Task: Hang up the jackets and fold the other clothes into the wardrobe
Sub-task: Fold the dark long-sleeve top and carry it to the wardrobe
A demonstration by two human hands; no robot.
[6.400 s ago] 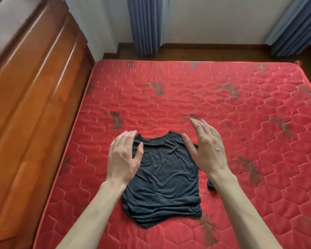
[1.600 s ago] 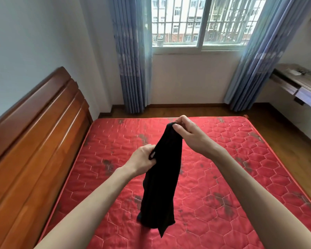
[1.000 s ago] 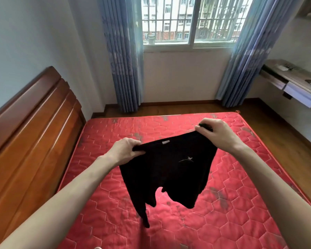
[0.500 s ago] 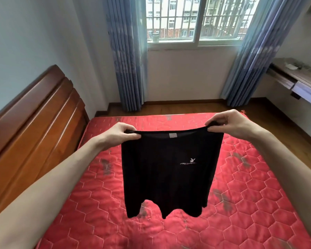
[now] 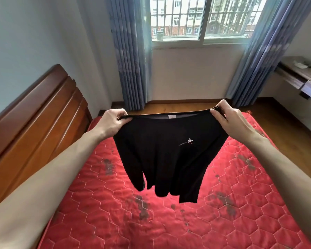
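Bedroom in home. Red quilted mattress [image 5: 223, 203], bare and stained, fills floor ahead. Wooden headboard [image 5: 34, 123] along left wall. Blue curtains [image 5: 131, 56] frame barred window [image 5: 203, 17] looking onto apartment blocks. Wood floor [image 5: 285, 126] beyond mattress. Wall-mounted desk with drawer [image 5: 302, 76] at right.

left forearm [image 5: 48, 177]: bare, sleeveless | right forearm [image 5: 280, 169]: bare, sleeveless
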